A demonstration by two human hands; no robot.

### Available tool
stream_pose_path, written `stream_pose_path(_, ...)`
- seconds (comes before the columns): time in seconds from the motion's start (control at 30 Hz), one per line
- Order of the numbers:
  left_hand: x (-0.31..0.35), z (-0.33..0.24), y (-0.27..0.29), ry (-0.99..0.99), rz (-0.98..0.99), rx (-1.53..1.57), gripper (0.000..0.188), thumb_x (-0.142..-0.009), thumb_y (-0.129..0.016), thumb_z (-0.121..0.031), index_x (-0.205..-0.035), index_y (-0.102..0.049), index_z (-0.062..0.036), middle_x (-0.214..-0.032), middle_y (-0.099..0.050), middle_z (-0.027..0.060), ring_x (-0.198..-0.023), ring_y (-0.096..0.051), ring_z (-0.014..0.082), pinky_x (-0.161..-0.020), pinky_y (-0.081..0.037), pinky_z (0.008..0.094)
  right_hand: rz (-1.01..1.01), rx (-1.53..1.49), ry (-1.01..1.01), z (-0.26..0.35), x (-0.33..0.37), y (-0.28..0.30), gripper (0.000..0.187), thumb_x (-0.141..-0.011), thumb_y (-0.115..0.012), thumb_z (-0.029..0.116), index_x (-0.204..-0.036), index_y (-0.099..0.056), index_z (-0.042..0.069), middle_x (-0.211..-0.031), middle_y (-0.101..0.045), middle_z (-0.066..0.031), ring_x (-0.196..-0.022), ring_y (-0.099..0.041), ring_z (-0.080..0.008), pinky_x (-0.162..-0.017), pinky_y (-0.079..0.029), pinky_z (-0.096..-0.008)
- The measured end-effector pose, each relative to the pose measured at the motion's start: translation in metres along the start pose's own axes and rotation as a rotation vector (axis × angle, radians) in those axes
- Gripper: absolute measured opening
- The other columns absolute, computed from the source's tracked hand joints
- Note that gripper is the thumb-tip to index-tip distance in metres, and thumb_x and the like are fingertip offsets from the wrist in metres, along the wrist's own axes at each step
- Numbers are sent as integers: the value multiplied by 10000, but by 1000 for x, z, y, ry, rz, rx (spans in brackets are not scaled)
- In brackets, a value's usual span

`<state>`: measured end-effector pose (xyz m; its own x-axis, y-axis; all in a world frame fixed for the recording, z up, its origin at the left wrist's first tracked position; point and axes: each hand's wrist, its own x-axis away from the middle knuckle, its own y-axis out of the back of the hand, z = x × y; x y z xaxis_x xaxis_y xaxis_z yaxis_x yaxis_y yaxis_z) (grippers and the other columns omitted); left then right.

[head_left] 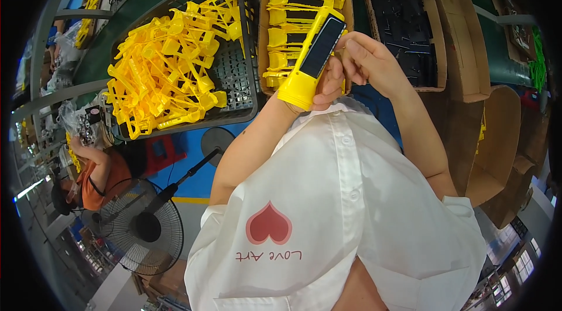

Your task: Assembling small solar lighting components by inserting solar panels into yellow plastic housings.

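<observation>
My left hand (331,84) is closed round a long yellow plastic housing (300,89) with a glossy black panel (323,47) set in its face. The housing is tilted, its round threaded end toward my body. Most of the left palm is hidden behind it; the fingertips show along its right side. At the panel's upper right edge is my right hand (374,65), fingers bent and drawn together, the tips touching the edge. Whether they pinch something small there is hidden.
A black crate (249,97) at the left holds many loose yellow parts (170,65). Ahead, a cardboard box (265,24) contains rows of yellow housings with dark panels. Right of it, another carton (440,30) holds black panels. A fan (146,226) and a co-worker (108,173) are at the left.
</observation>
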<state>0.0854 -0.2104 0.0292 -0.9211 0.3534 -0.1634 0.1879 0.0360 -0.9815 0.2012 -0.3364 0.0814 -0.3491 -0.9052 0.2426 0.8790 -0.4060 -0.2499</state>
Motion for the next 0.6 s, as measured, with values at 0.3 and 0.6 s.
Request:
stream_pose_path(0.3, 13, 0, 5, 37, -122, -81, 493, -843, -389, -436, -1017, -470, 18, -746, -560, 136, -522, -532, 208, -409, -411, 288, -97, -152, -52, 11, 1, 1, 197, -865, -491, 184, -987, -497, 30, -539, -485, 15, -365, -414, -31, -345, -343, -124)
stream_pose_path(0.6, 36, -26, -20, -46, -475, -162, 298, -812, -544, -93, -1085, -456, -13, -803, -561, 77, -638, -578, 165, -557, -532, 285, -121, -183, 20, 17, 15, 18, 225, -885, -433, 211, -955, -497, 7, -685, -556, -70, -508, -538, -94, -439, -438, -182)
